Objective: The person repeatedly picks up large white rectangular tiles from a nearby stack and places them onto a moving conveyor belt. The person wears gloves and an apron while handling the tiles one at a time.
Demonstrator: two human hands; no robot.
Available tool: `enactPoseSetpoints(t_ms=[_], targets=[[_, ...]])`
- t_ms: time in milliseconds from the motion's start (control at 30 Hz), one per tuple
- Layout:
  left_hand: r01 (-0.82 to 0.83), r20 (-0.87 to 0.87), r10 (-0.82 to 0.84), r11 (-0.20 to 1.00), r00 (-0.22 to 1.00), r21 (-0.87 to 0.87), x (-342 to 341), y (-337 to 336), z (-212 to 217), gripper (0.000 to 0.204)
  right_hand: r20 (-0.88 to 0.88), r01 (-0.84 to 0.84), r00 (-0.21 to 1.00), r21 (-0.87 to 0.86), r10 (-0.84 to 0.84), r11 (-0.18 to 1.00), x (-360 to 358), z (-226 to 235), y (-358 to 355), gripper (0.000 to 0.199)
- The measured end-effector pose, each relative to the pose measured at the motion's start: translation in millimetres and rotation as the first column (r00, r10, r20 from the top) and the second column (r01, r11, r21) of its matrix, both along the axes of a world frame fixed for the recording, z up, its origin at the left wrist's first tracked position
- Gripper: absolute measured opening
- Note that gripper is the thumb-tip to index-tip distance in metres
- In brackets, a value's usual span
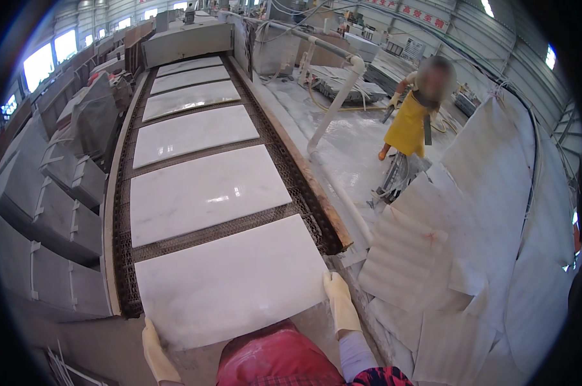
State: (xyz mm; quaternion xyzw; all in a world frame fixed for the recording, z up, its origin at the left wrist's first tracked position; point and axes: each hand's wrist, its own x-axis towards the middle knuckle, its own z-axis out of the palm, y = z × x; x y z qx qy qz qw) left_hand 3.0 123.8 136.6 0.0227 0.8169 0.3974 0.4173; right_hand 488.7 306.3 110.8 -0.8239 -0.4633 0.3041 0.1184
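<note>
A white polished stone slab point(230, 276) lies partly on the near end of a mesh conveyor belt point(284, 151), its near edge jutting out past the belt toward my body. My left hand point(157, 350), in a cream rubber glove, grips the slab's near left corner. On the opposite side my right hand point(340, 299), gloved alike, holds the right edge near its corner. The fingers under the slab are hidden. Just beyond it sits a second white slab point(207, 193), separated by a strip of bare mesh. Several more slabs follow in a row toward the far end.
A grey machine housing point(188, 45) spans the belt's far end. Grey strapped slabs point(53, 212) stand along the left. To the right are leaning pale sheets point(426, 264) and a white pipe point(336, 103). A person in a yellow apron point(407, 125) stands on the wet floor.
</note>
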Motion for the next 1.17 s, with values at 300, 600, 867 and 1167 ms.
enactPoseSetpoints(t_ms=[300, 600, 867, 1167], targets=[[-0.008, -0.051, 0.019, 0.976, 0.999, 0.218, 48, -8, 56, 0.06, -0.013, -0.005, 1.0, -0.001, 0.005, 1.0, -3, 2, 6, 0.053], [0.006, -0.065, -0.004, 1.0, 0.998, 0.029, -26, 6, -36, 0.063, -0.008, -0.013, 1.0, 0.052, 0.014, 0.999, -3, -10, 12, 0.052], [0.032, -0.041, -0.033, 0.999, 0.999, -0.033, -46, 11, -66, 0.064, 0.002, -0.017, 1.0, 0.056, 0.017, 0.998, -5, -15, 17, 0.053], [0.016, 0.001, -0.016, 0.999, 1.0, -0.028, -58, 8, -85, 0.066, -0.008, -0.026, 1.0, 0.066, 0.026, 0.998, -9, -14, 21, 0.055]])
